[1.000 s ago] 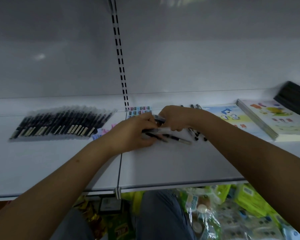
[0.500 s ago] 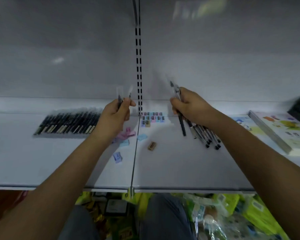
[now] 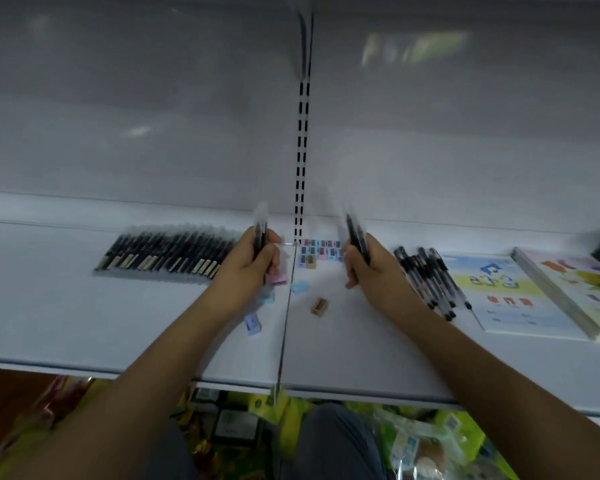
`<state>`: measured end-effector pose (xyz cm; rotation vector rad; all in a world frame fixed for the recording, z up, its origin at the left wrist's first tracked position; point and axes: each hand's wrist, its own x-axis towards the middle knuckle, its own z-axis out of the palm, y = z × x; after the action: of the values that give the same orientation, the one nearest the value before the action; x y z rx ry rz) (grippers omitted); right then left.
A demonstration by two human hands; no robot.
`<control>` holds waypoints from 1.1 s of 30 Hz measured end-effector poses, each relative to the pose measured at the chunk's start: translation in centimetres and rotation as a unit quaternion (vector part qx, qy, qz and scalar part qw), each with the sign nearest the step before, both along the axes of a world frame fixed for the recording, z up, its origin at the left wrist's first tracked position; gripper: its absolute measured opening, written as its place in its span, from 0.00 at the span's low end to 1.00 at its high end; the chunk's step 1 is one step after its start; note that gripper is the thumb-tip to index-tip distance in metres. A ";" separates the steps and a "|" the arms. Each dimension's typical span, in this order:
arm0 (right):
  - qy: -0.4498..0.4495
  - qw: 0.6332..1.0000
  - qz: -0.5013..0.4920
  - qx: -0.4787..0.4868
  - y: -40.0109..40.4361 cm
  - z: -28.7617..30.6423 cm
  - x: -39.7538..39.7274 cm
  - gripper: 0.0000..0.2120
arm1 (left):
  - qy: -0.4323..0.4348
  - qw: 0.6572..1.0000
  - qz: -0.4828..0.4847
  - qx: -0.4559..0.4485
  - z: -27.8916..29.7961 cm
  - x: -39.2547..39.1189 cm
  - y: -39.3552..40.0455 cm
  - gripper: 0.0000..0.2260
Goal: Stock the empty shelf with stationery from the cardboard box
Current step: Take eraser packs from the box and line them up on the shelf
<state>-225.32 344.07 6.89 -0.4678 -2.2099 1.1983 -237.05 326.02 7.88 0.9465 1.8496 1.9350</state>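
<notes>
Pens point(image 3: 260, 233) gripped upright in my left hand point(image 3: 253, 263), more in my right hand point(image 3: 364, 261); best laid parallel beside the loose pen row point(image 3: 426, 278), tips aligned.

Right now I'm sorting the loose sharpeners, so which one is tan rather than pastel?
The tan sharpener, lying alone just right of the shelf seam, between the two hands. The other loose ones are pink, blue or lilac.

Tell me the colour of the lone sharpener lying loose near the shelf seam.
Tan, a light brown sharpener; the head view shows it.
</notes>
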 end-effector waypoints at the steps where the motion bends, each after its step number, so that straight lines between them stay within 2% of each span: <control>1: 0.011 1.000 -0.002 -0.024 -0.4 0.8 -0.7 0.09 | 0.001 1.000 0.016 0.016 0.7 -0.5 -0.3 0.09; 4: 0.017 0.997 -0.009 -0.074 -2.3 3.2 -3.8 0.09 | 0.022 0.997 0.076 0.003 2.8 -3.3 -2.0 0.08; 6: -0.018 0.991 0.012 -0.128 -4.2 4.0 -6.5 0.08 | 0.007 0.991 0.120 -0.054 3.4 -5.8 -3.4 0.11; 8: -0.081 0.970 0.033 -0.225 -6.3 4.6 -9.3 0.06 | -0.002 0.977 0.159 -0.145 3.8 -8.2 -5.1 0.12; 9: -0.112 0.962 0.038 -0.248 -7.2 4.8 -10.7 0.06 | 0.021 0.964 0.171 -0.203 3.9 -9.3 -6.0 0.11; 12: -0.190 0.958 0.039 -0.213 -9.7 5.2 -14.3 0.07 | 0.115 0.903 0.201 -0.361 4.3 -12.4 -7.8 0.10; 15: -0.207 0.953 0.043 -0.216 -12.3 5.2 -17.0 0.15 | 0.146 0.851 0.223 -0.452 4.7 -14.0 -8.5 0.15; 17: -0.248 0.954 0.029 -0.163 -13.8 5.3 -17.8 0.19 | 0.164 0.848 0.209 -0.459 4.1 -14.7 -9.1 0.20; 18: -0.270 0.957 0.014 -0.109 -14.3 5.1 -18.0 0.23 | 0.180 0.852 0.188 -0.455 3.5 -14.8 -9.6 0.24; 20: -0.273 0.962 0.008 -0.016 -15.5 4.7 -17.7 0.24 | 0.226 0.849 0.140 -0.457 1.6 -14.6 -11.0 0.29; 22: -0.266 0.963 0.029 0.039 -16.3 3.8 -17.2 0.23 | 0.267 0.850 0.118 -0.438 -0.3 -14.2 -12.0 0.27; 24: -0.286 0.952 0.070 0.087 -17.4 3.0 -17.1 0.24 | 0.287 0.863 0.122 -0.398 -1.5 -13.9 -12.8 0.26; 26: -0.311 0.938 0.096 0.118 -18.2 2.4 -17.8 0.25 | 0.320 0.861 0.122 -0.376 -2.4 -14.2 -13.4 0.26; 28: -0.334 0.928 0.083 0.141 -18.5 1.9 -18.3 0.26 | 0.343 0.853 0.105 -0.378 -2.9 -14.5 -13.9 0.27; 30: -0.340 0.916 0.060 0.203 -18.6 1.5 -18.3 0.28 | 0.359 0.845 0.096 -0.385 -3.1 -14.9 -14.1 0.26; 33: -0.355 0.892 0.043 0.276 -17.9 0.9 -17.5 0.36 | 0.373 0.835 0.078 -0.397 -3.4 -15.6 -14.5 0.25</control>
<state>-242.80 326.17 7.75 -0.6328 -3.0698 0.3859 -252.67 311.51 4.50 1.3393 2.8528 0.6303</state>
